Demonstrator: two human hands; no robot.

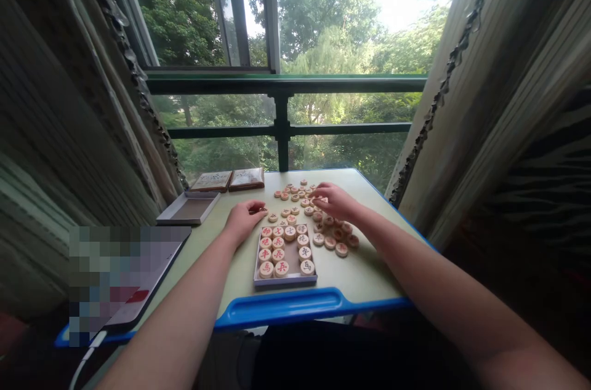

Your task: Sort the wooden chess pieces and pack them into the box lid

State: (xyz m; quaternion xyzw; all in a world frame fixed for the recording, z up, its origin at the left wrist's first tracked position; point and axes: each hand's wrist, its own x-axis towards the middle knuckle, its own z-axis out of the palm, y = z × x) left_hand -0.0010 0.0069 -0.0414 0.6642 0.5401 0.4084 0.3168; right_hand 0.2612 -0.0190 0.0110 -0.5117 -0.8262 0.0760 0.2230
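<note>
A shallow open box of Chinese chess pieces stands near the table's front edge. Red-marked pieces fill its two left columns, and dark-marked ones line its right side; bare box floor shows between them. Beyond the box's far left corner is my left hand, its thumb and finger closed about a Chinese chess piece, partly hidden by the fingertips. My right hand hovers over the loose Chinese chess pieces right of and behind the box. Its fingers are curved with a gap between them, and they cover some pieces.
A shallow box lid lies at the table's left, with two framed flat items behind it. A tablet-like device with a white cable rests front left. Curtains flank the window; a green railing crosses it.
</note>
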